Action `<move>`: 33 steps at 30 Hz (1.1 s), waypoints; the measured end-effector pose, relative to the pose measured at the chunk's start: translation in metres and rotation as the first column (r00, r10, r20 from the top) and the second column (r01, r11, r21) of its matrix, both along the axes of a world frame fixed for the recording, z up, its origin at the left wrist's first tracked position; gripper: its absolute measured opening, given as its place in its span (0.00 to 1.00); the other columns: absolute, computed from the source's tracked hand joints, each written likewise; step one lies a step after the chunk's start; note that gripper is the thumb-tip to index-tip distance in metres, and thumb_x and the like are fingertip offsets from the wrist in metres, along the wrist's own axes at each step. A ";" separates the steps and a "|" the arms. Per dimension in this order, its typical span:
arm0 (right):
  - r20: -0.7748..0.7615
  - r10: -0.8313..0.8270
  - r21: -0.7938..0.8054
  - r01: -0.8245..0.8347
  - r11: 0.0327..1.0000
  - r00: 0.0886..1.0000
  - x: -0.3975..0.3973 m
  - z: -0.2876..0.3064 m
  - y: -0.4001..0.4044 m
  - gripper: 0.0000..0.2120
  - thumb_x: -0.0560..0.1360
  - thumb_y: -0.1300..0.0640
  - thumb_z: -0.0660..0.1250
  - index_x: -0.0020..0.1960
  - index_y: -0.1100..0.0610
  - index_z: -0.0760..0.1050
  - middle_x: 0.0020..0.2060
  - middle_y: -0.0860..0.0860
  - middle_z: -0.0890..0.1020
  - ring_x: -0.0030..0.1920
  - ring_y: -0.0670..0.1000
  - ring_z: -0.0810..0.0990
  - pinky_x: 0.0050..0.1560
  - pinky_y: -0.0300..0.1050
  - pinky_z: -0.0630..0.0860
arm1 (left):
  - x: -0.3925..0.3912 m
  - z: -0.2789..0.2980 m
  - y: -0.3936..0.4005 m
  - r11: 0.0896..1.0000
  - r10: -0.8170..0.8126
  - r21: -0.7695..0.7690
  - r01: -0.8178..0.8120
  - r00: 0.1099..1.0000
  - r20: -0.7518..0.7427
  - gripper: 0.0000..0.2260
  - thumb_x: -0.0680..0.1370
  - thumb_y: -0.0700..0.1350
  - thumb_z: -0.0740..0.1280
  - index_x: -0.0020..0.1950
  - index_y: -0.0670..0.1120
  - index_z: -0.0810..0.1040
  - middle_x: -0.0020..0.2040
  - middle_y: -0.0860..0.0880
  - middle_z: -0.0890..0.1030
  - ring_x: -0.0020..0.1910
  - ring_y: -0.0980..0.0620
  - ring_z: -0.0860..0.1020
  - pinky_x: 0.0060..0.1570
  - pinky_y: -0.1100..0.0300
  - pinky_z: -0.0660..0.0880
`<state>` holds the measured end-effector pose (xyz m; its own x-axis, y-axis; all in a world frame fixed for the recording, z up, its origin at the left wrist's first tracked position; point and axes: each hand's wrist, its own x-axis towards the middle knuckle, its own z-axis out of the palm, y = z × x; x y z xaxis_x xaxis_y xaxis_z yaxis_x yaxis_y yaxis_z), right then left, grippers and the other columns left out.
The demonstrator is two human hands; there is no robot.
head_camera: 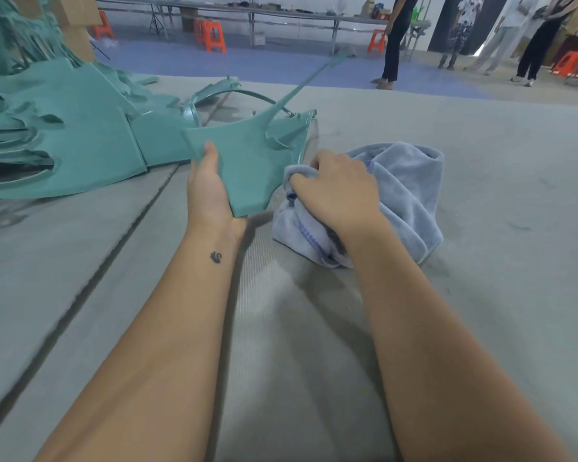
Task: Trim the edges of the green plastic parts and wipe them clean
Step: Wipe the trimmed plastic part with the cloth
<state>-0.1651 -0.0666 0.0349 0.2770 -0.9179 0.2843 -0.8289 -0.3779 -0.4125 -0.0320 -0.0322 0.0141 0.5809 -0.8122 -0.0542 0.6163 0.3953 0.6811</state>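
Observation:
A flat green plastic part (pixel 251 155) with a long thin spike running up and away is held above the grey work surface. My left hand (pixel 207 191) grips its near left edge, thumb on top and the other fingers hidden beneath. My right hand (pixel 337 188) clutches a bunched light blue-grey cloth (pixel 401 195) against the part's right edge. The cloth's bulk lies on the surface to the right.
A pile of more green plastic parts (pixel 64 135) spreads over the left of the grey surface (pixel 481 295). A curved green piece (pixel 214 95) lies behind the held part. Far off stand several people (pixel 394 38), orange stools (pixel 212 35) and long tables.

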 end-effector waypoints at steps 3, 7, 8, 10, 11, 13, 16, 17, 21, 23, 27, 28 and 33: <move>-0.188 0.048 0.147 -0.021 0.989 0.981 -0.012 0.016 -0.001 0.23 0.68 0.32 0.60 0.43 0.51 0.75 0.45 0.49 0.77 0.53 0.55 0.73 0.52 0.52 0.70 | 0.003 -0.001 -0.002 0.998 0.057 -0.027 -0.059 0.995 -0.078 0.18 0.84 0.50 0.56 0.68 0.40 0.72 0.60 0.39 0.80 0.58 0.40 0.80 0.58 0.42 0.76; -0.159 0.389 0.573 -0.236 0.785 0.907 -0.034 0.036 0.003 0.19 0.66 0.33 0.73 0.48 0.45 0.76 0.42 0.40 0.80 0.41 0.36 0.79 0.39 0.33 0.72 | 0.004 0.000 -0.003 0.997 0.047 -0.048 -0.053 0.992 -0.118 0.19 0.84 0.51 0.56 0.68 0.40 0.73 0.59 0.39 0.81 0.56 0.40 0.81 0.56 0.44 0.78; -0.162 0.411 0.605 -0.239 0.759 0.897 -0.036 0.038 0.004 0.19 0.65 0.36 0.75 0.49 0.44 0.76 0.43 0.38 0.80 0.41 0.36 0.78 0.37 0.33 0.71 | 0.004 0.000 -0.003 0.998 0.045 -0.042 -0.050 0.993 -0.113 0.19 0.84 0.51 0.55 0.68 0.40 0.73 0.58 0.40 0.81 0.55 0.41 0.81 0.53 0.46 0.79; -0.177 0.393 0.566 -0.233 0.791 0.902 -0.037 0.036 0.001 0.19 0.64 0.39 0.77 0.50 0.44 0.77 0.44 0.40 0.81 0.45 0.41 0.79 0.40 0.37 0.71 | 0.004 0.000 -0.002 0.998 0.049 -0.026 -0.052 0.993 -0.108 0.19 0.84 0.51 0.56 0.66 0.41 0.74 0.57 0.41 0.82 0.54 0.42 0.82 0.50 0.49 0.81; -0.167 0.368 0.522 -0.234 0.820 0.915 -0.036 0.035 -0.001 0.16 0.65 0.41 0.78 0.48 0.44 0.78 0.42 0.42 0.82 0.44 0.43 0.79 0.40 0.39 0.71 | 0.004 0.001 -0.002 0.998 0.061 -0.026 -0.064 0.992 -0.108 0.18 0.84 0.51 0.56 0.66 0.41 0.74 0.57 0.41 0.82 0.54 0.42 0.82 0.51 0.49 0.80; -0.145 0.323 0.455 -0.227 0.861 0.935 -0.034 0.034 -0.002 0.12 0.65 0.44 0.78 0.40 0.47 0.77 0.38 0.45 0.81 0.40 0.46 0.79 0.36 0.41 0.71 | 0.005 0.001 -0.001 0.993 0.106 -0.048 -0.112 0.989 -0.106 0.18 0.84 0.50 0.56 0.69 0.42 0.73 0.60 0.41 0.80 0.57 0.41 0.80 0.56 0.46 0.78; -0.097 0.179 0.310 -0.141 0.940 0.979 -0.035 0.030 -0.009 0.09 0.68 0.50 0.75 0.40 0.52 0.76 0.35 0.49 0.80 0.38 0.50 0.79 0.36 0.44 0.72 | 0.007 0.001 0.000 0.977 0.168 -0.109 -0.181 0.979 -0.117 0.17 0.84 0.50 0.57 0.70 0.44 0.71 0.62 0.43 0.80 0.58 0.43 0.80 0.57 0.46 0.78; -0.033 0.081 0.197 -0.073 0.978 0.996 -0.035 0.027 -0.013 0.07 0.69 0.52 0.72 0.42 0.54 0.76 0.34 0.50 0.79 0.38 0.52 0.79 0.36 0.44 0.72 | 0.007 0.001 0.000 0.974 0.168 -0.131 -0.185 0.977 -0.130 0.17 0.84 0.49 0.58 0.71 0.45 0.71 0.62 0.43 0.80 0.58 0.43 0.80 0.58 0.45 0.78; 0.418 -0.167 -0.089 0.223 0.971 0.893 -0.035 0.018 -0.024 0.16 0.77 0.53 0.63 0.61 0.60 0.68 0.48 0.55 0.77 0.39 0.52 0.73 0.34 0.34 0.65 | 0.004 0.001 0.002 0.974 0.129 -0.165 -0.153 0.981 -0.145 0.17 0.83 0.50 0.58 0.70 0.45 0.72 0.61 0.44 0.81 0.57 0.44 0.81 0.57 0.45 0.78; 0.418 -0.139 -0.004 0.155 0.988 0.898 -0.031 0.010 -0.026 0.30 0.77 0.52 0.64 0.74 0.60 0.58 0.67 0.58 0.67 0.57 0.56 0.73 0.53 0.30 0.66 | 0.002 0.002 0.003 0.978 0.092 -0.173 -0.120 0.983 -0.159 0.16 0.83 0.49 0.58 0.67 0.44 0.74 0.58 0.44 0.83 0.55 0.44 0.82 0.53 0.48 0.80; 0.255 -0.155 -0.185 0.205 0.961 0.954 -0.014 -0.003 -0.017 0.22 0.77 0.51 0.61 0.70 0.56 0.67 0.69 0.56 0.65 0.65 0.56 0.70 0.65 0.47 0.63 | -0.003 0.004 0.005 0.982 -0.020 -0.188 -0.015 0.983 -0.183 0.14 0.83 0.47 0.57 0.63 0.43 0.76 0.50 0.45 0.85 0.51 0.45 0.83 0.51 0.50 0.80; 0.312 -0.111 -0.193 0.178 0.965 0.943 -0.008 -0.005 -0.014 0.15 0.78 0.51 0.60 0.62 0.55 0.72 0.62 0.54 0.72 0.59 0.54 0.74 0.57 0.44 0.63 | -0.005 0.005 0.005 0.981 -0.048 -0.194 0.010 0.980 -0.194 0.13 0.83 0.47 0.57 0.63 0.43 0.76 0.48 0.45 0.85 0.49 0.45 0.83 0.49 0.51 0.81; 0.698 0.031 0.316 -0.346 0.883 0.716 0.019 -0.006 0.002 0.16 0.76 0.46 0.64 0.43 0.59 0.78 0.33 0.50 0.81 0.30 0.49 0.77 0.32 0.43 0.72 | -0.006 0.004 0.005 0.972 -0.119 -0.225 0.066 0.966 -0.230 0.14 0.83 0.47 0.56 0.60 0.41 0.76 0.46 0.43 0.85 0.47 0.45 0.84 0.44 0.53 0.81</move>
<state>-0.1463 -0.0646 0.0290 0.3437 -0.9352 0.0855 -0.2124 -0.1661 -0.9630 -0.0385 -0.0277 0.0184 0.4940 -0.8695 -0.0026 0.7918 0.4486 0.4145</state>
